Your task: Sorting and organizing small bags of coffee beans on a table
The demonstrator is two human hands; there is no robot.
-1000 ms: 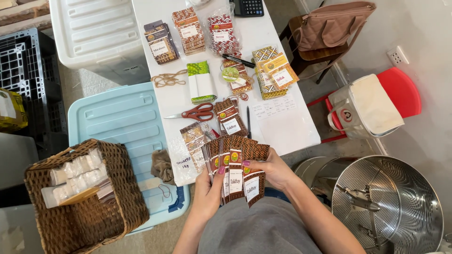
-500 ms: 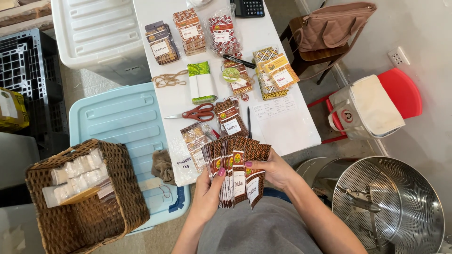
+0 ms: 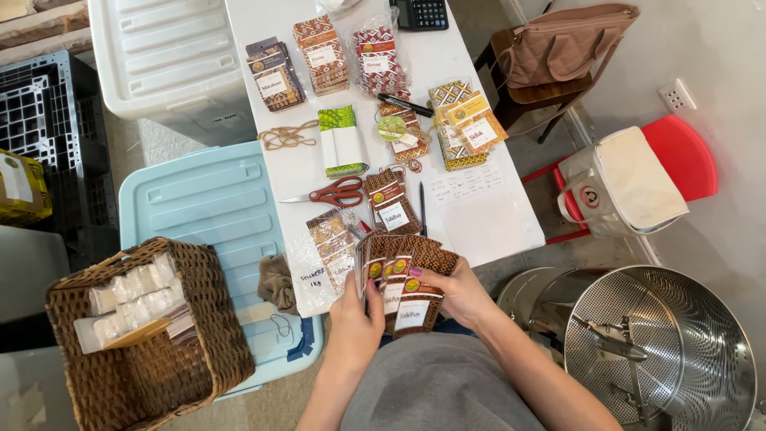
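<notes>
Both hands hold one fan of brown patterned packets [image 3: 403, 275] low over the near edge of the white counter [image 3: 479, 219]. The left hand [image 3: 357, 319] is closed on the fan's left side with the thumb across the front, and the right hand [image 3: 455, 291] is closed on the right side, fingers curled over the top packet. Just beyond the fan lie more packets, red-handled scissors [image 3: 339, 191] and a green-wrapped bundle [image 3: 341, 142]. To the left a wicker basket [image 3: 171, 367] of small white wrapped pieces rests on a pale blue bin lid [image 3: 203, 207]. A perforated steel drum [image 3: 666, 343] stands to the right.
</notes>
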